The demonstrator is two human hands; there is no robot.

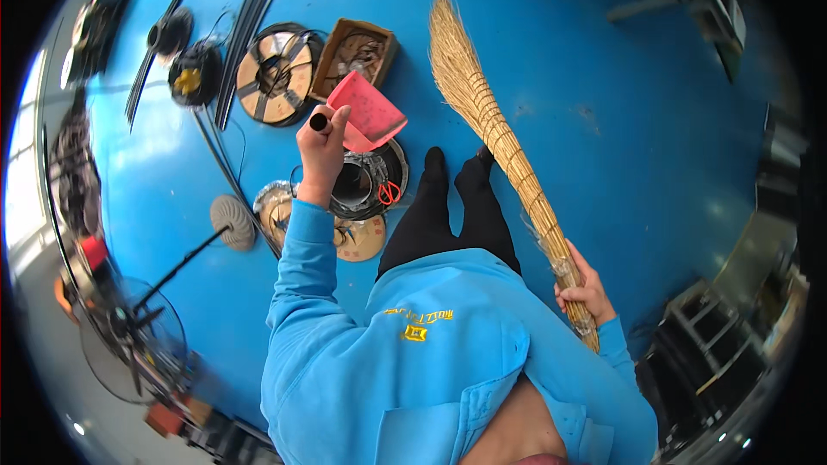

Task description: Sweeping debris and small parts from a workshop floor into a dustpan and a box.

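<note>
My left hand (320, 155) is closed round the dark handle of a dustpan (370, 110), whose pink pan hangs ahead of the fist with dark specks on it. In my right hand (587, 289) is a straw broom (508, 151), gripped near the end of its bound handle. The broom slants up and away to the left, its loose bristles at the far end. Whether the bristles touch the floor I cannot tell. Below the left hand lie cable reels, one with red-handled scissors (390, 194) on it.
The floor (594, 60) is blue, with pale smudges. Left of the dustpan are a cardboard box (384, 36) of scraps, a large cable reel (274, 76) and long black rods (250, 26). A standing fan (133, 327) is farther left. A black stepped rack (702, 340) stands at the right.
</note>
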